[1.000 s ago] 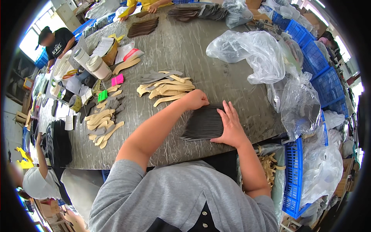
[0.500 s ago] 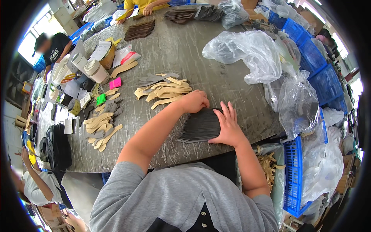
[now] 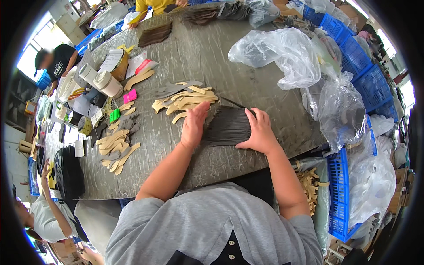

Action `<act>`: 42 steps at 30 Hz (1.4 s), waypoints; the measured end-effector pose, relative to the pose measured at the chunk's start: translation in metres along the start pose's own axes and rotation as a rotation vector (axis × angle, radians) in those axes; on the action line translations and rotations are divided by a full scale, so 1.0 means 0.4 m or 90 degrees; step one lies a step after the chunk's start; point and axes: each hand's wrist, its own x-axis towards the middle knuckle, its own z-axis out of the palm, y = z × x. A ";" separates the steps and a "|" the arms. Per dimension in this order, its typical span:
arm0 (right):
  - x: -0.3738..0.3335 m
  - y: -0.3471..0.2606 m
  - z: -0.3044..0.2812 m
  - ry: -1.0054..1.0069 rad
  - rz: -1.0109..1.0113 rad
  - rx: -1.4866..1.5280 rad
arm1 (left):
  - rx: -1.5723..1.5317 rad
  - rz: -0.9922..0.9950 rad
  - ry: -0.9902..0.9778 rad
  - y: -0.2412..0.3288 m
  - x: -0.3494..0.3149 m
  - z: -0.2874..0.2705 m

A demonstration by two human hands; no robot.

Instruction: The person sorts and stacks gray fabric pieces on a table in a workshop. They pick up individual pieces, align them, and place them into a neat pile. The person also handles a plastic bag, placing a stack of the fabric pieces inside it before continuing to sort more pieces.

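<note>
A fanned stack of thin dark grey strips lies on the table in front of me. My right hand grips its right end, thumb at the near corner and fingers at the far corner. Just off the stack's left side is my left hand, held upright with fingers stretched and nothing in it. One loose dark strip lies slantwise along the stack's far edge. Beyond my left hand is a pile of cream and grey curved pieces.
More curved pieces lie left, near pink and green clips and white jars. Plastic bags cover the right side, with blue crates beyond the edge. Another person works across the table.
My left hand has left the stack's far edge and moved left and nearer, its fingers opening out. A loose strip now shows behind the stack. My right hand stays at its right end.
</note>
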 end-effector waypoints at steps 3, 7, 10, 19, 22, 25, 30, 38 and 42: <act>-0.001 -0.003 -0.008 -0.011 -0.005 -0.001 | -0.074 -0.039 0.074 -0.016 -0.028 0.012; -0.005 -0.011 -0.006 -0.004 -0.023 0.008 | -0.044 -0.011 0.061 -0.026 -0.020 0.034; -0.006 -0.018 -0.001 0.010 -0.030 0.007 | -0.025 0.011 0.054 -0.035 -0.012 0.042; -0.009 -0.013 -0.013 -0.013 -0.075 0.001 | 0.842 0.363 -0.187 0.051 0.090 0.117; -0.018 -0.012 -0.006 0.018 -0.074 0.002 | 0.953 0.223 -0.376 0.061 0.122 0.126; -0.019 -0.010 -0.003 0.037 -0.062 -0.026 | 0.962 0.157 -0.514 0.083 0.090 0.143; -0.011 -0.013 -0.011 -0.020 -0.036 -0.003 | 0.947 0.192 -0.461 0.058 0.059 0.121; -0.004 -0.016 -0.012 -0.007 -0.068 -0.085 | 0.923 0.133 -0.489 0.047 0.129 0.141; 0.010 -0.033 -0.034 -0.072 -0.022 -0.063 | 0.993 0.156 -0.540 0.091 0.076 0.164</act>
